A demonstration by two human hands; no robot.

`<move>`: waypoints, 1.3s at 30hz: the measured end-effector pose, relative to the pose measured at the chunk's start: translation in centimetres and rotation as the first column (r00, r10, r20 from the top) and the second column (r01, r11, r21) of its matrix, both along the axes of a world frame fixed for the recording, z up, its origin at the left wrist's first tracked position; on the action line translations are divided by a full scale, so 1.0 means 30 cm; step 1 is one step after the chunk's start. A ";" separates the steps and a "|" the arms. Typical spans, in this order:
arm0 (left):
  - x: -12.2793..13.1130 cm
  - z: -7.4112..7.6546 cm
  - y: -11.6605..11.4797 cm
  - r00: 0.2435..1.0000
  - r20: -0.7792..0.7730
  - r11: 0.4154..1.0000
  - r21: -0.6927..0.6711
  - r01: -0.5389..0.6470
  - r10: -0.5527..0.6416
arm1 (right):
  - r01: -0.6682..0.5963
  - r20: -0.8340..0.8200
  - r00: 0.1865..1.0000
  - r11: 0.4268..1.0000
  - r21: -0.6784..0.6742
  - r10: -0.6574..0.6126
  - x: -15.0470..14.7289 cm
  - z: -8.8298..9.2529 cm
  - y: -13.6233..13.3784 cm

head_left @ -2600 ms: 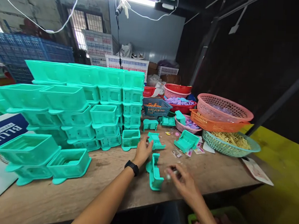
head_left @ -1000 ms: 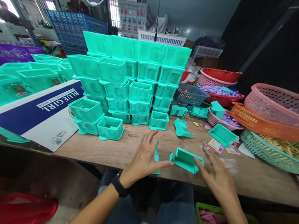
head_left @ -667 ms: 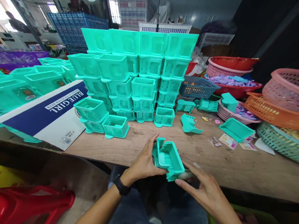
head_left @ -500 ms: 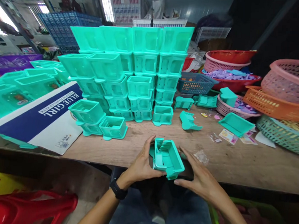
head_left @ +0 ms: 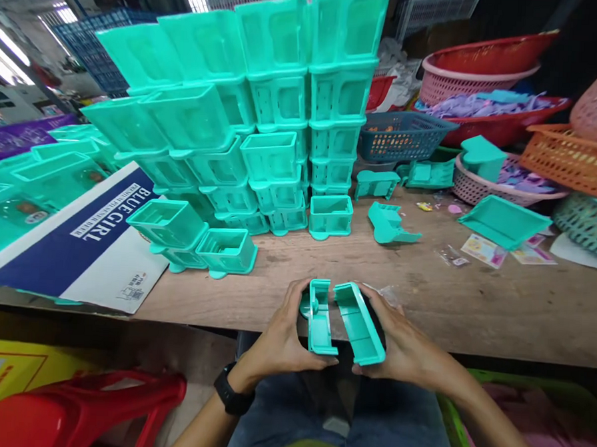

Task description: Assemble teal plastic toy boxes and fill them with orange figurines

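At the table's front edge my left hand (head_left: 283, 335) grips one turquoise plastic box half (head_left: 322, 325), its fingers wrapped along the outer side. A round tab pokes out on that half's left. My right hand (head_left: 397, 332) holds the other turquoise box half (head_left: 360, 327), which leans slightly. Between the two halves a narrow gap shows, and their hollow insides face up. Beyond them stand a single turquoise box (head_left: 330, 216) and a loose turquoise part (head_left: 389, 224). My fingertips behind the halves are partly hidden.
Tall stacks of turquoise boxes (head_left: 276, 159) rise at the back. A Blue Girl carton (head_left: 92, 233) lies tilted at left. Baskets, including a blue one (head_left: 403, 137) and an orange one (head_left: 577, 158), stand at right. A red stool (head_left: 89, 406) is below the table.
The box in my hands has come apart into two halves, one in each hand. My right hand has closed on its half. The view has tilted downward.
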State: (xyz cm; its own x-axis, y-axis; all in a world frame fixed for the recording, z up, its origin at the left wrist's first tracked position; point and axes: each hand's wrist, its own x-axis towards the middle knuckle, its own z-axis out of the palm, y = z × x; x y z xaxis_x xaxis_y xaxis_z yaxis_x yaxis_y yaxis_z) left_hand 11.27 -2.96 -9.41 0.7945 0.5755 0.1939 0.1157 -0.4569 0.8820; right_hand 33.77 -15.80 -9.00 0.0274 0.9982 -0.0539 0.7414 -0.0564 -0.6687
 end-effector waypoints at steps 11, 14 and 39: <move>0.004 0.003 -0.018 1.000 -0.018 0.996 -0.082 -0.022 0.021 | 0.085 0.011 0.996 0.988 0.131 -0.088 -0.062 -0.070 0.009; 0.001 0.002 -0.019 0.999 -0.026 0.995 -0.095 -0.028 0.026 | 0.069 0.013 0.997 0.988 0.139 -0.071 -0.063 -0.071 0.003; 0.007 0.005 -0.020 0.993 0.018 0.993 0.013 -0.116 0.115 | -0.069 -0.012 0.997 0.976 0.208 0.073 -0.031 -0.056 0.019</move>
State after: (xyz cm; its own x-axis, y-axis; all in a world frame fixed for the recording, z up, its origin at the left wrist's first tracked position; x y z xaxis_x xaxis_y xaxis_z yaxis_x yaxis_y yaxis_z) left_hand 11.48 -3.56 -9.27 0.7194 0.6604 0.2155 0.1533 -0.4534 0.8780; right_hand 32.83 -15.22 -10.69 -0.0429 0.9871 0.1543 0.7255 0.1369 -0.6744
